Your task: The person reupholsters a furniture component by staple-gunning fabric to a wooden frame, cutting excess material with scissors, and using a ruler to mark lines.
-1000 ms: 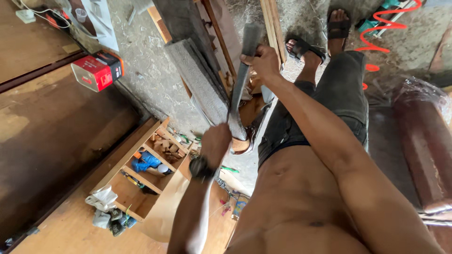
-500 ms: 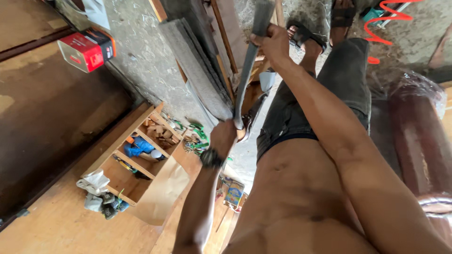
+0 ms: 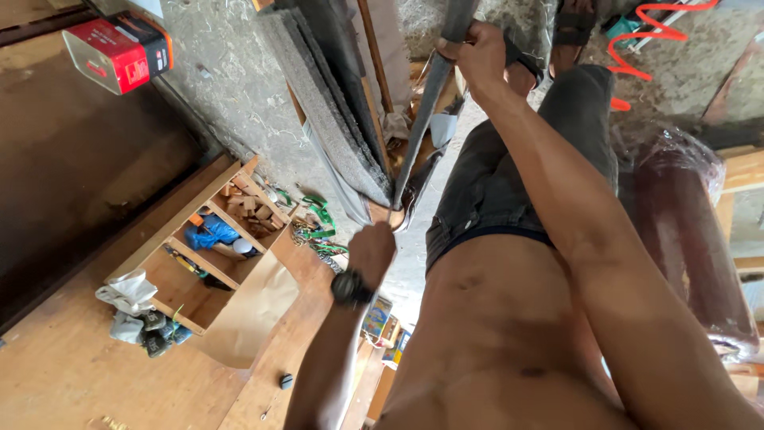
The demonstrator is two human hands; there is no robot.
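Observation:
I look down along my bare torso. A long grey strip of stiff material (image 3: 426,111) runs between my hands. My right hand (image 3: 475,57) grips its far end near the top of the view. My left hand (image 3: 371,251), with a black watch on the wrist, holds the near end by my waist. The strip hangs over the floor beside my dark shorts (image 3: 509,171) and my sandalled feet (image 3: 557,36).
Grey felt-like boards (image 3: 334,103) and wooden slats lean on the rough wall. A wooden shelf unit (image 3: 203,255) holds blocks, a blue bag and rags. A red box (image 3: 119,52) sits upper left. A wrapped dark red roll (image 3: 684,231) lies on the right, an orange coiled hose (image 3: 649,40) beyond.
The view has tilted down and closer. My right hand has risen toward the top edge with the strip; my left hand stays on the lower end.

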